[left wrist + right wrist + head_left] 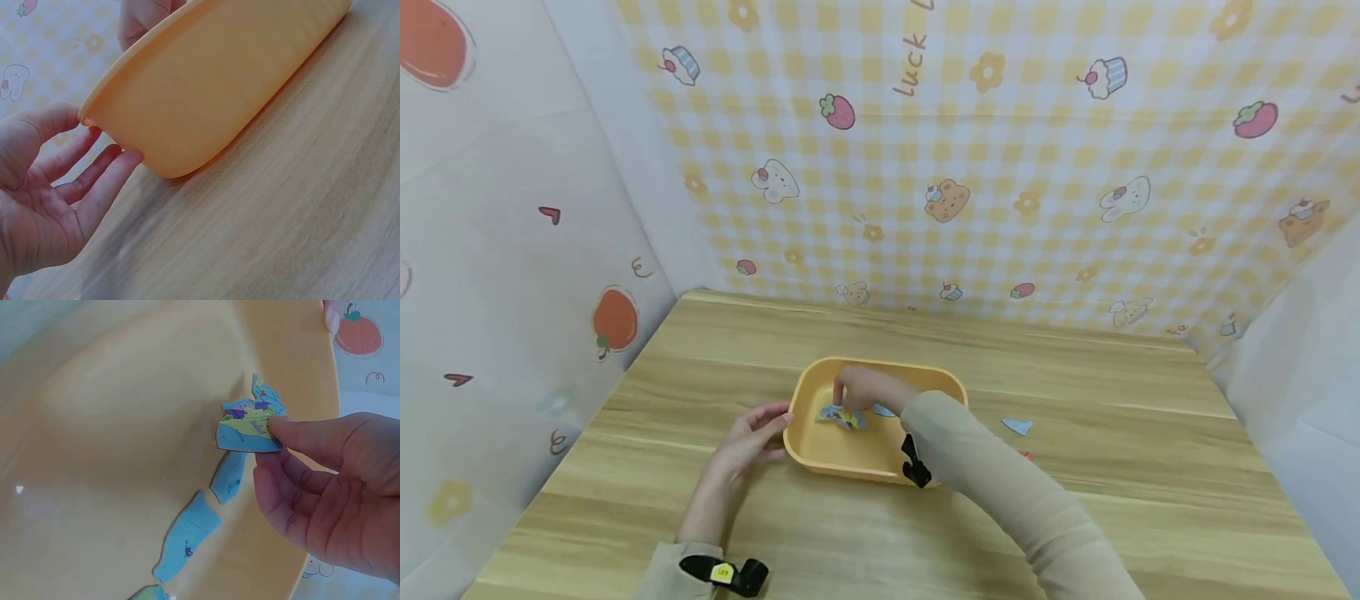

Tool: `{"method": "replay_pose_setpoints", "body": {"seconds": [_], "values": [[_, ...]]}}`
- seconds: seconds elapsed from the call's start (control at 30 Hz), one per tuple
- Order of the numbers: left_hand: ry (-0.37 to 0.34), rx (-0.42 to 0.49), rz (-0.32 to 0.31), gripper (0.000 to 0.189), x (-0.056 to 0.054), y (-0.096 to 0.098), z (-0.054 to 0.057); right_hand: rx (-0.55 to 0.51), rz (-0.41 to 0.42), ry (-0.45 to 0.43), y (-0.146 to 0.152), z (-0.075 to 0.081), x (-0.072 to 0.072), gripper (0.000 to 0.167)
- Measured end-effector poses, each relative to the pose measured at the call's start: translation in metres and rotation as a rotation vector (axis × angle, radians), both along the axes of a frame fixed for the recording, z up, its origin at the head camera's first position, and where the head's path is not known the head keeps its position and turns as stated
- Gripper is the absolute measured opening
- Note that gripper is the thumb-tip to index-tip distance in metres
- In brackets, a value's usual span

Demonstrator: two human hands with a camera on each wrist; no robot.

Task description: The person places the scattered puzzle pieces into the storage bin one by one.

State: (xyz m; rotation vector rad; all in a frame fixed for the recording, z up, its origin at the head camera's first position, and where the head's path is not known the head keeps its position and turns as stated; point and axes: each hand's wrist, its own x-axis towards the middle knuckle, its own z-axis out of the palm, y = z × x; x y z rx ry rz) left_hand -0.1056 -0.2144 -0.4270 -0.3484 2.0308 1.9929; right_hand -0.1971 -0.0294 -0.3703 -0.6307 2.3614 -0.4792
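Note:
A yellow plastic basin (868,475) stands on the wooden table. At its left end my left hand (752,437) holds the rim, with one fingertip at the lip and other fingertips against the outer wall (187,94). My right hand (337,487) reaches inside the basin and pinches a flat puzzle piece (250,432) between thumb and fingers. That piece is printed in blue, yellow and purple, like part of a map. Beneath it on the basin floor lie a small blue piece (229,478), a longer blue piece (186,537) and a blue-green piece (150,594) cut off by the frame.
Right of the basin, a blue piece (1017,426) lies on the table (1150,467). A small red piece (1028,456) shows beside my right sleeve (1000,475). Printed cloth (925,150) hangs behind the table, and white sheets stand at both sides.

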Motion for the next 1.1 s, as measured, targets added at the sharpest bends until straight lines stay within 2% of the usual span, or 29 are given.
{"method": "replay_pose_setpoints", "body": {"seconds": [0.1, 0.23, 0.33, 0.43, 0.53, 0.83, 1.0, 1.1], "values": [[0.002, 0.006, -0.002, 0.052, 0.000, 0.002, 0.000, 0.036, -0.014, -0.018, -0.003, -0.010, -0.002, 0.017], [0.000, 0.008, -0.004, 0.052, -0.001, 0.004, 0.000, 0.033, -0.026, -0.007, -0.003, -0.022, -0.004, 0.018], [-0.005, -0.001, -0.004, 0.051, -0.002, 0.005, 0.000, 0.017, -0.032, 0.016, -0.001, -0.020, 0.001, 0.018], [-0.007, -0.007, -0.006, 0.052, -0.001, 0.005, -0.001, 0.012, -0.040, 0.042, 0.001, -0.012, 0.008, 0.016], [-0.005, -0.012, -0.010, 0.052, -0.001, 0.006, -0.002, -0.034, -0.046, 0.055, 0.005, -0.010, 0.011, 0.011], [-0.012, -0.018, 0.001, 0.052, 0.000, 0.006, -0.003, -0.135, -0.058, 0.057, 0.006, -0.017, 0.008, 0.010], [-0.026, -0.037, 0.012, 0.051, 0.001, 0.004, -0.004, -0.182, -0.007, 0.105, 0.010, -0.008, 0.005, 0.013], [-0.021, -0.034, 0.020, 0.051, 0.000, 0.002, -0.002, -0.216, -0.009, 0.132, 0.017, 0.001, 0.001, 0.015]]}}
